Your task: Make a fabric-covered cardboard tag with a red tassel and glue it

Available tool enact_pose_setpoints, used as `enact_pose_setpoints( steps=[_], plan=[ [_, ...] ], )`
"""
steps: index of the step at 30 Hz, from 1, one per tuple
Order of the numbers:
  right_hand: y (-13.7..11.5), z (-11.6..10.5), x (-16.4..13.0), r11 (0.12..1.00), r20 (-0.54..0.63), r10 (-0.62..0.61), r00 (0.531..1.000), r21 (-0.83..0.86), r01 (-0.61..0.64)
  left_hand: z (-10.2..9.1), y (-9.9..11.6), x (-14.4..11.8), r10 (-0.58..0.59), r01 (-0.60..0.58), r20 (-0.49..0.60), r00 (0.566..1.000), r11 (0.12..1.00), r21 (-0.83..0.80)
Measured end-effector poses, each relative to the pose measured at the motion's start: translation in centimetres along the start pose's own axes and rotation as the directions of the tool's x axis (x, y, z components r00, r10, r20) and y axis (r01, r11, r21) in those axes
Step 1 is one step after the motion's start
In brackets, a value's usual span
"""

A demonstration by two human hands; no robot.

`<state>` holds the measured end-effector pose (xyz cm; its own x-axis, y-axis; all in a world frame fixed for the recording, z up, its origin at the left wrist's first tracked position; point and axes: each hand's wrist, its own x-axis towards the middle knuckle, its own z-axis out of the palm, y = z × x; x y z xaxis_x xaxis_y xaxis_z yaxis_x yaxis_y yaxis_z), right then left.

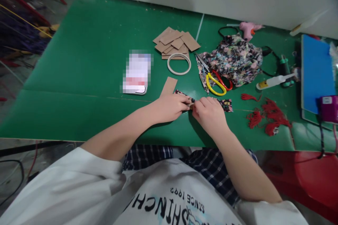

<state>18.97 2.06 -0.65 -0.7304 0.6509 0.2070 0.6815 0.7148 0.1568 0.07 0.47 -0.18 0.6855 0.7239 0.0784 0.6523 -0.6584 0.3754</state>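
Note:
My left hand [170,107] and my right hand [210,114] meet fingertip to fingertip on the green table [79,77], both pinching a narrow strip of dark floral fabric [227,104]. The strip runs from under my left fingers out past my right hand. A brown cardboard strip [169,86] lies just beyond my left hand, its near end hidden by my fingers.
Beyond the hands lie a pile of cardboard pieces [175,42], a white tape ring [179,64], yellow-and-red scissors [216,81], a floral cloth heap [233,59] and a pink glue gun [248,30]. A phone [136,72] sits left; red tassels [266,114], a glue tube [274,81] and a blue board [315,72] sit right.

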Motion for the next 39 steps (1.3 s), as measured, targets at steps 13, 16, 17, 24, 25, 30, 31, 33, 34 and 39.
enact_pose_setpoints(
  steps=[13, 16, 17, 24, 25, 30, 31, 33, 34, 39],
  plan=[
    [0.3, 1.4, -0.5, 0.964, 0.008, 0.131, 0.991, 0.233, -0.13, 0.0, 0.0, 0.0, 0.0, 0.0, 0.01, 1.0, 1.0, -0.019],
    [0.6, 1.3, -0.6, 0.954, -0.005, 0.143, 0.99, 0.266, -0.136, 0.1, -0.1, 0.0, 0.003, -0.003, -0.001, 1.0, 1.0, -0.019],
    [0.7, 1.3, -0.6, 0.953, -0.011, 0.14, 0.99, 0.273, -0.132, 0.1, -0.1, 0.0, 0.001, -0.001, -0.002, 1.0, 1.0, -0.019],
    [0.4, 0.6, -0.7, 0.986, -0.052, 0.073, 0.996, 0.156, -0.064, 0.0, 0.0, 0.0, -0.002, 0.002, 0.016, 1.0, 1.0, -0.011],
    [0.3, 0.5, -0.7, 0.989, -0.054, 0.071, 0.996, 0.134, -0.063, 0.0, 0.0, 0.1, -0.002, 0.002, 0.015, 1.0, 1.0, -0.007],
    [0.0, 0.4, -0.7, 0.996, -0.068, 0.052, 0.996, 0.082, -0.046, 0.0, -0.1, 0.1, 0.005, -0.005, 0.015, 1.0, 1.0, 0.002],
    [-0.1, 0.4, -0.7, 0.996, -0.067, 0.053, 0.996, 0.069, -0.049, 0.0, -0.1, 0.1, 0.005, -0.005, 0.012, 1.0, 1.0, 0.002],
    [-0.2, 0.5, -0.5, 0.997, -0.059, 0.067, 0.996, 0.039, -0.065, 0.0, -0.1, 0.1, 0.004, -0.004, 0.007, 1.0, 1.0, 0.001],
    [-0.2, 0.5, -0.5, 0.997, -0.053, 0.076, 0.996, 0.029, -0.075, 0.0, -0.1, 0.1, 0.005, -0.005, 0.005, 1.0, 1.0, -0.001],
    [-0.4, 1.0, -0.3, 0.992, -0.008, 0.113, 0.994, 0.063, -0.112, 0.1, -0.1, 0.0, 0.008, -0.008, 0.003, 1.0, 0.999, -0.047]
  ],
)
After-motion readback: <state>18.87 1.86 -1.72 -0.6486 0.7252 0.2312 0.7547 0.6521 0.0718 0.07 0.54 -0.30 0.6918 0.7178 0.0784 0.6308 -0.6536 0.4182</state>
